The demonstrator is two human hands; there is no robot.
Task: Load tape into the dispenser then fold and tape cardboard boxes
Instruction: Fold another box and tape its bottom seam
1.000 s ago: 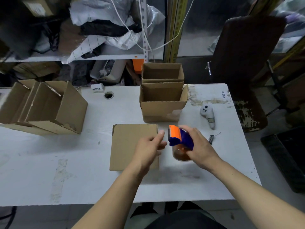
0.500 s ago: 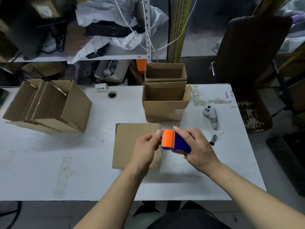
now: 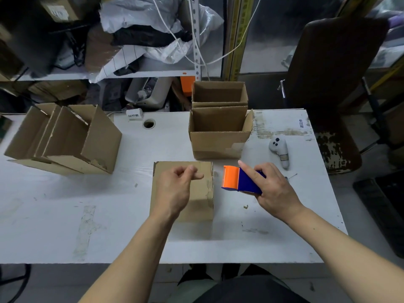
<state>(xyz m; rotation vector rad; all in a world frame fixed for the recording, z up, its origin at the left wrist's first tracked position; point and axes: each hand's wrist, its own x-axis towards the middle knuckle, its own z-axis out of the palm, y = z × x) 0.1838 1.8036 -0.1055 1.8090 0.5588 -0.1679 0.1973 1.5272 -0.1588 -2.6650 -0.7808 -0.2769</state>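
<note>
On the white table [image 3: 91, 226] in front of you, three opened cardboard boxes wait: a tipped one [image 3: 65, 138] at the far left and two upright ones [image 3: 218, 132] at the back. A flat, closed box [image 3: 196, 193] lies just below your hands. You appear to be between loading and taping: the orange-and-blue tape dispenser [image 3: 238, 179] is up off the table, just right of the flat box. Your right hand [image 3: 273, 189] grips its blue body, forefinger laid along the top. Your left hand [image 3: 177, 186] hovers over the flat box, fingers loosely curled, holding nothing visible. Next, you likely need to find the tape end and bring it to the box seam.
</note>
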